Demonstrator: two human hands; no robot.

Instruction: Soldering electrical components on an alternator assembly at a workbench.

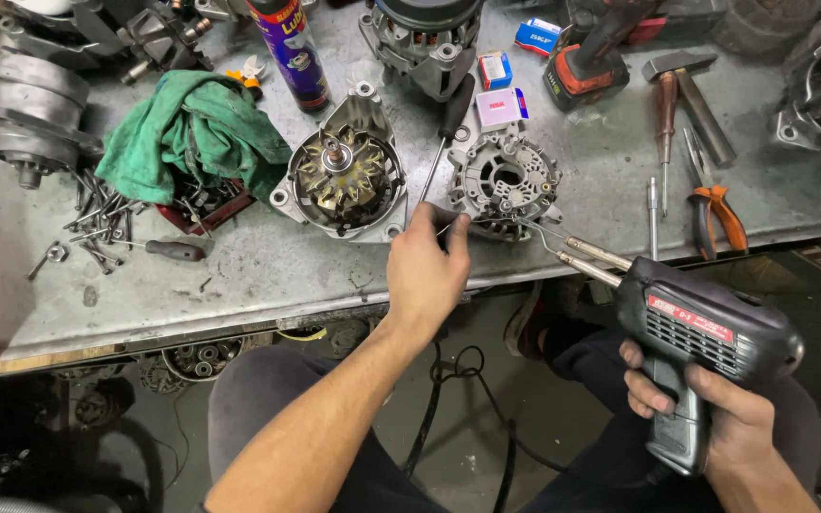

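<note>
My right hand (715,413) grips the handle of a black soldering gun (705,328), low right, over my lap. Its two metal prongs reach up-left and the wire tip touches the lower right edge of a grey round rectifier plate (505,180) lying on the metal bench. My left hand (425,266) rests at the bench edge with fingers pinched on a thin wire beside the plate's lower left. An alternator half (342,176) with copper windings lies just left of the plate.
A green rag (192,133) covers a red tray at left, with several loose bolts and a screwdriver (175,250) beside it. A spray can (289,52), small boxes, cordless drill (586,71), hammer (691,95) and orange pliers (715,214) lie behind and right.
</note>
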